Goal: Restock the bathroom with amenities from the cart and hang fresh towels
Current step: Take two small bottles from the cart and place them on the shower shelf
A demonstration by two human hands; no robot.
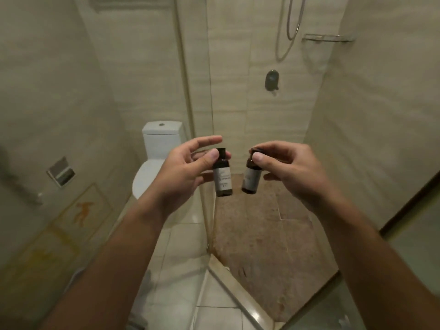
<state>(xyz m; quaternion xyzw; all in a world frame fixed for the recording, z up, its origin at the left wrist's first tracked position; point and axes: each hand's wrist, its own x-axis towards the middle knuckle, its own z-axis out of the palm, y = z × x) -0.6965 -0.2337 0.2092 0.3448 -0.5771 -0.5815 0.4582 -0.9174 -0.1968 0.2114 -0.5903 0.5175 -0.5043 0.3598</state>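
Item 1: left-hand bottle [222, 173], small dark amenity btl w/ pale label, upright, pinched near the cap btwn thumb and fingers of left hand [188, 169]; index finger stretched out above the cap. Item 2: right-hand bottle [250, 177], same type, tilted slightly, hanging from its cap, pinched by thumb and fingertips of right hand [289, 171]. Both btls held in air, apart, just right of the toilet [156, 156] and in front of the glass shower screen [209, 96]. Further right of toilet: brown shower floor [262, 234], wall valve [272, 80], hose [289, 27], wire corner shelf [327, 39]. Left of toilet: paper holder [61, 174] on wall.
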